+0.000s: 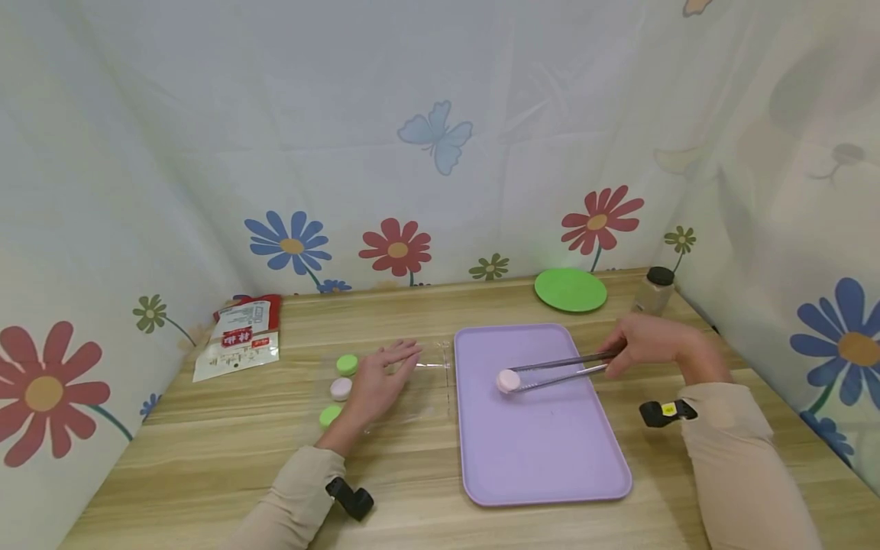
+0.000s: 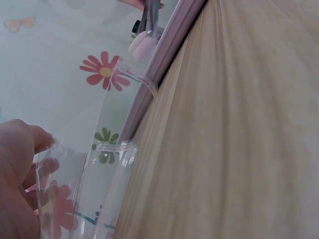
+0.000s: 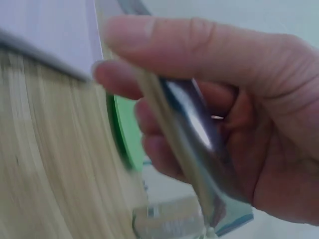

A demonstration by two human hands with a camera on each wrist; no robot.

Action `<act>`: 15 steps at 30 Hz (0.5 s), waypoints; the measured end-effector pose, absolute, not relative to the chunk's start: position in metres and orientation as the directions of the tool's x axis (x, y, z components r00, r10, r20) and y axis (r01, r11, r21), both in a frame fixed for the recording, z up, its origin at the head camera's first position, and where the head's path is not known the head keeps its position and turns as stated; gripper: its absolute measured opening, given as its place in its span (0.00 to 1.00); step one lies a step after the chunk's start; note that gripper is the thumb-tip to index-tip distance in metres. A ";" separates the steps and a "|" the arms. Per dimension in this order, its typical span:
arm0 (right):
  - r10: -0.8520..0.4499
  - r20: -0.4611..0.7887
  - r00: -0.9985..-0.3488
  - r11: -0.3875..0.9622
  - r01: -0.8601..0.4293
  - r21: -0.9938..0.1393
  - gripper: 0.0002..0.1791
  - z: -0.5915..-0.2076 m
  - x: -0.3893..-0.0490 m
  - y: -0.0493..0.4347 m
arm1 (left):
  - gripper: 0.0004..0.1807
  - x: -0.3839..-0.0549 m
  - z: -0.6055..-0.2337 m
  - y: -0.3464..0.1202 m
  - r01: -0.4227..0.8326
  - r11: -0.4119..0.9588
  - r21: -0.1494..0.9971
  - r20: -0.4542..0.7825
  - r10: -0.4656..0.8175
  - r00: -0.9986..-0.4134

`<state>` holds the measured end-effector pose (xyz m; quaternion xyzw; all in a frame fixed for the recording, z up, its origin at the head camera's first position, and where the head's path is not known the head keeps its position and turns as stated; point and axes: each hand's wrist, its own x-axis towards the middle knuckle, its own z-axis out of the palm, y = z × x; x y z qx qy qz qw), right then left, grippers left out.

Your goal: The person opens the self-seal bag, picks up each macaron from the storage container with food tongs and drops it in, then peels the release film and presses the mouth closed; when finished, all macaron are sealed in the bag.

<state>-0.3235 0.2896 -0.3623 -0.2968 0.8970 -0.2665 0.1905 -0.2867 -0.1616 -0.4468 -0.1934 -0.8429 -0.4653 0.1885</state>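
Observation:
My right hand grips metal tongs, with the thumb on one side and curled fingers on the other. Between the tong tips is a pale pink macaron, over the upper part of a lilac tray. My left hand lies over a clear plastic package left of the tray, fingers extended and touching its edge. Beside that hand, in the package, sit a green macaron, a pale pink one and another green one. The hand hides part of the package.
A green plate lies at the back right, near a jar with a black lid. At the back left is a red and white food packet. A flowered cloth hangs behind the wooden table.

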 end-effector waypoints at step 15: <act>-0.731 -0.083 -0.677 0.628 -0.621 -0.468 0.13 -0.356 -0.307 0.198 | 0.11 -0.286 -0.445 -0.161 0.501 0.496 0.709 0.498 0.151 -0.854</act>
